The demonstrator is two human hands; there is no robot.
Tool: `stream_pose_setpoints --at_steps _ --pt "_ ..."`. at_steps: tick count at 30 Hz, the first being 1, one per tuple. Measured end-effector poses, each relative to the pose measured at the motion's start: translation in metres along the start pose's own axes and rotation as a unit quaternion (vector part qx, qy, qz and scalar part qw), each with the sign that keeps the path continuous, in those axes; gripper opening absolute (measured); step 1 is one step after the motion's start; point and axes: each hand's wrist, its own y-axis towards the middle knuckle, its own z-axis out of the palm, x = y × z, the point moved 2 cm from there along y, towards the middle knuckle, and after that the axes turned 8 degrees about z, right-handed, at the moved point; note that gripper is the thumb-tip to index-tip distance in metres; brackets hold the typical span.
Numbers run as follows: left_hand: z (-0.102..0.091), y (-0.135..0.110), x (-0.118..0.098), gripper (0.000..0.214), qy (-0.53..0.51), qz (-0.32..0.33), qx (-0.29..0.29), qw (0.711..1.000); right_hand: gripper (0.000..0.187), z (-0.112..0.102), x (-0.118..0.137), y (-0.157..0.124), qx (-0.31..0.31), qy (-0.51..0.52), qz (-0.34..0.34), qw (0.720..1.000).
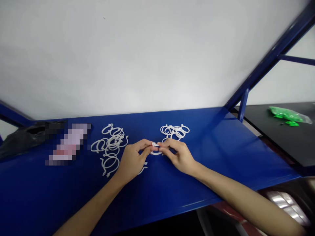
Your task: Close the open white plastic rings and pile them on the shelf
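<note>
Both my hands meet over the middle of the blue shelf. My left hand and my right hand are each pinched on one white plastic ring, held between their fingertips just above the surface. A loose pile of several open white rings lies to the left of my left hand. A smaller heap of white rings lies just beyond my right hand. One more ring end pokes out under my left hand.
A white wall rises behind the shelf. A blue diagonal frame bar runs up at the right. A black bag lies at the far left. A black table at the right carries a bag of green parts.
</note>
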Motion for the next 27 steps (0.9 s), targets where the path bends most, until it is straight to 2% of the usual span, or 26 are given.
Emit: stream_pose_setpoints --at_steps 8,10,12,15,18,20,24,27 --pt "0.003 -0.002 -0.001 0.020 0.078 0.086 0.015 0.993 0.020 -0.004 0.005 -0.004 0.056 -0.082 -0.081 0.992" --pt "-0.001 0.001 0.001 0.021 0.105 0.091 0.035 0.990 0.019 -0.007 0.005 0.001 0.031 -0.104 -0.086 0.990" --pt "-0.009 0.004 0.003 0.025 0.145 0.087 0.066 0.983 0.017 -0.014 0.002 0.008 -0.027 -0.137 -0.082 0.987" --pt "-0.027 0.005 0.005 0.031 0.204 0.089 0.136 0.965 0.016 -0.026 -0.009 0.018 -0.102 -0.233 -0.060 0.965" --pt "-0.041 0.002 0.009 0.032 0.229 0.103 0.211 0.945 0.019 -0.033 -0.024 0.025 -0.094 -0.326 -0.028 0.940" --pt "-0.045 0.000 0.013 0.030 0.230 0.107 0.240 0.937 0.023 -0.034 -0.032 0.027 -0.081 -0.362 -0.014 0.928" --pt "-0.038 0.001 0.019 0.013 0.219 0.100 0.252 0.937 0.025 -0.032 -0.040 0.029 -0.079 -0.393 -0.008 0.916" --pt "-0.029 0.004 0.020 0.017 0.216 0.093 0.239 0.942 0.024 -0.031 -0.040 0.030 -0.082 -0.403 -0.005 0.912"
